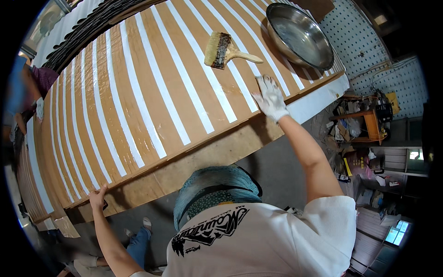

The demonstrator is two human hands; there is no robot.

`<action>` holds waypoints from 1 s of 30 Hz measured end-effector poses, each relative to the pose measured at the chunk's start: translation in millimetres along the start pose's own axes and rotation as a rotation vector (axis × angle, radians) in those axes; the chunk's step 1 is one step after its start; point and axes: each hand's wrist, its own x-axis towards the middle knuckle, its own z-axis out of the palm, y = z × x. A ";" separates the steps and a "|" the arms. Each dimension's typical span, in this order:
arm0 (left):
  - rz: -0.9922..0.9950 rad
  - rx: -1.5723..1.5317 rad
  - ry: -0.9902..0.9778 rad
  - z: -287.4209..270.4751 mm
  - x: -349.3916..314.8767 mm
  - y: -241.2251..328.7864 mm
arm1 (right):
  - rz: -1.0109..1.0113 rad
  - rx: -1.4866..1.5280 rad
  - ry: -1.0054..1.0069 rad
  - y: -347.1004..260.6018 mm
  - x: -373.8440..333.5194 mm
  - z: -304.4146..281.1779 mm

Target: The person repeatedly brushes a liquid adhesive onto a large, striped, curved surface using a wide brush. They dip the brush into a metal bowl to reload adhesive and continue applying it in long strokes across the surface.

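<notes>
Brown paper sheets (171,94) with white stripes lie in a wide stack on the table. Much of their left part looks wet and glossy. My bare left hand (98,198) is at the near edge of the stack, thumb on top and fingers bent around the edge. Lying flat near the right end, my right hand (271,98) wears a white work glove with stained fingertips, fingers extended. Just beyond it rests a wide flat brush (221,50) with pale bristles and a wooden handle. A shiny steel basin (300,37) stands at the far right with cloudy liquid inside.
At the left edge, another person's gloved hand (39,110) touches the stack's far side. Another person's jeans (138,245) show at lower left. A wooden board (203,167) projects below the near edge. Cluttered shelving (364,127) and a perforated panel (353,37) stand at right.
</notes>
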 end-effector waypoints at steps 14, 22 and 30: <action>0.195 0.027 0.202 5.7 14.5 -20.1 | -0.061 -0.005 0.066 4.8 119.6 0.1; 0.068 0.133 0.253 16.7 1.0 -23.2 | -0.051 0.252 -0.271 44.3 148.9 -31.7; 0.058 -0.031 0.267 19.0 -11.4 -20.8 | 0.598 1.168 0.092 -11.9 216.8 -37.3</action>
